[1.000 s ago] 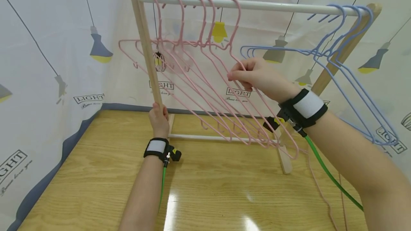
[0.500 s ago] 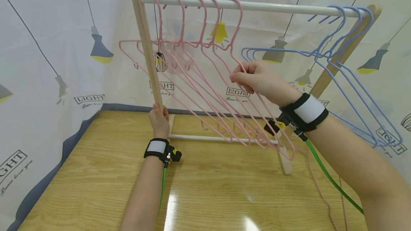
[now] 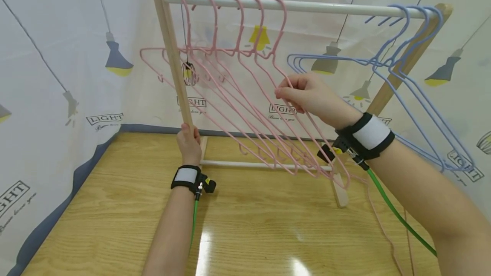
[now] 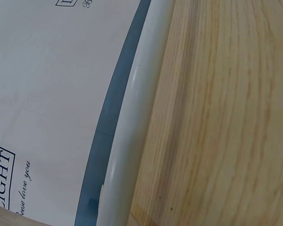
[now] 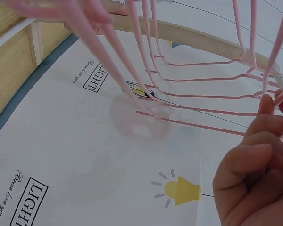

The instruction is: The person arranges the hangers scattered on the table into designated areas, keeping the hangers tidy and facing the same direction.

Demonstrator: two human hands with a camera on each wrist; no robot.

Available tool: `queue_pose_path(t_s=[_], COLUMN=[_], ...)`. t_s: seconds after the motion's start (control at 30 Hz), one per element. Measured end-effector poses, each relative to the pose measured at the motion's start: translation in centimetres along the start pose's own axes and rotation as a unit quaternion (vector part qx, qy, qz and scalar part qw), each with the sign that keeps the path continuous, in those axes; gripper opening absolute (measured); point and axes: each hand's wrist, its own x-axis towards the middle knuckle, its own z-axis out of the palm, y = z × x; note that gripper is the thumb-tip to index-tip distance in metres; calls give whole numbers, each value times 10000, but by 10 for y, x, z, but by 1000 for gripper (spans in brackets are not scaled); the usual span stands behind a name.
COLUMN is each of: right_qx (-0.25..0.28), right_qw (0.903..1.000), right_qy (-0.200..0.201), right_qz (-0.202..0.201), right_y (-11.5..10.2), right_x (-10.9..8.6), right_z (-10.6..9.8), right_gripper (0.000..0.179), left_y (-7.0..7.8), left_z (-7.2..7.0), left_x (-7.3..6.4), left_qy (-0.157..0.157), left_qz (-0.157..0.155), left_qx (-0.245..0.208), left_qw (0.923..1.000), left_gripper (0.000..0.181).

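Several pink hangers (image 3: pixel 285 15) hang from the white top bar (image 3: pixel 326 7) of a wooden rack, spaced along its left half. My right hand (image 3: pixel 307 90) pinches the sloping arm of one of the two rightmost pink hangers between thumb and fingers; which one I cannot tell. The right wrist view shows that hand (image 5: pixel 252 174) with its fingers curled at the pink wires. My left hand (image 3: pixel 189 142) grips the rack's left wooden post (image 3: pixel 174 50) low down. Three blue hangers (image 3: pixel 333 57) hang together at the bar's right end.
A white lower bar (image 3: pixel 245 165) joins the rack's feet, near the back of the wooden table (image 3: pixel 245 233). A lamp-printed cloth (image 3: pixel 96 148) stands behind and at the left. A pink cord (image 3: pixel 383 229) and a green cable (image 3: pixel 391 201) run at the right.
The pink hanger second from the right has slid right along the bar, away from its left neighbour. My right hand has shifted slightly; my left hand keeps its grip on the post.
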Motion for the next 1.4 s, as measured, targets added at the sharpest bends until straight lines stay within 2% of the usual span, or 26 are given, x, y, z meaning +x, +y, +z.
queue_pose_path(t_s=[0.17, 0.4, 0.67, 0.77, 0.97, 1.07, 1.17, 1.3, 1.4], right_qx=[-169, -275, -582, -650, -651, -998, -1365, -1251, -1267], right_qw=[9999, 9986, 9934, 9916, 9881, 9814, 9696, 9525, 9336], right_qy=[-6, 450, 890, 884, 967, 1063, 1150, 1206, 1111], right_qz=[-35, 0, 428, 688, 1007, 1248, 1671, 2500, 3162], right_y=[1, 12, 41, 53, 92, 117, 140, 170, 194], right_x=[-5, -24, -53, -63, -91, -109, -129, -151, -167], right_z=[-5, -17, -15, -14, -10, -7, -7, -14, -24], right_gripper=[33, 36, 38, 40, 39, 38, 36, 30, 30], left_y=[1, 5, 5, 4, 3, -1, -10, -24, -29], left_z=[0, 0, -2, -2, -1, 0, 0, 1, 1], left_x=[0, 1, 1, 1, 0, 2, 5, 9, 10], left_qy=[47, 31, 69, 100, 73, 66, 96, 239, 331], left_qz=[-87, -64, -9, -7, 0, 19, -23, -160, -214], left_qx=[-24, -16, 49, 24, 43, 12, -29, 39, 112], left_qw=[9999, 10000, 10000, 9999, 10000, 10000, 9999, 9996, 9992], left_gripper=[102, 108, 109, 109, 109, 108, 105, 98, 91])
